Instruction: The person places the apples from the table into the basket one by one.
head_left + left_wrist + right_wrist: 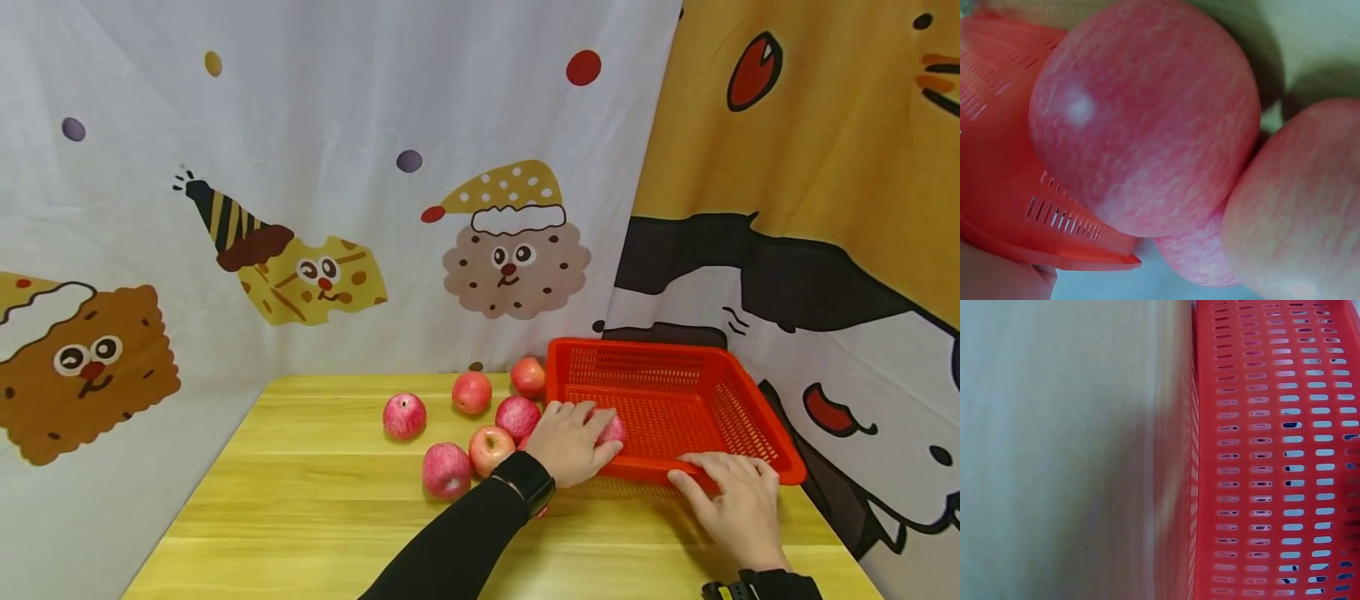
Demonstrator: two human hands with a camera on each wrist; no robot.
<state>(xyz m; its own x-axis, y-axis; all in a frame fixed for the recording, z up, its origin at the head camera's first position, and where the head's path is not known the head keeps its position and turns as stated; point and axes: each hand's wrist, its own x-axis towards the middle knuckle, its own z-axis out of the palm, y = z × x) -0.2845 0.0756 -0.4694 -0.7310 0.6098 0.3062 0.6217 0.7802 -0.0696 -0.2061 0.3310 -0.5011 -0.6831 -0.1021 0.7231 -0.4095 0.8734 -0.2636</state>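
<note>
My left hand [566, 442] is over the left front corner of the red plastic basket [757, 417], its fingers curled over a pink-red apple [613, 429] that they partly hide. Thumb in front and fingers over the edge, my right hand [738, 508] grips the basket's front rim. Several more apples lie left of the basket, among them a dark pink apple [517, 417] and a paler apple [491, 450] close to my left wrist. In the left wrist view a large red apple [1147, 119] fills the middle, beside the basket's slotted wall [997, 156].
A wood-grain table [300, 500] bears everything. Farther left lie a striped apple [405, 417] and a front apple [447, 471]; two more, an orange-red apple [472, 392] and a back apple [528, 377], sit near the rear edge. A printed curtain [337, 125] hangs behind.
</note>
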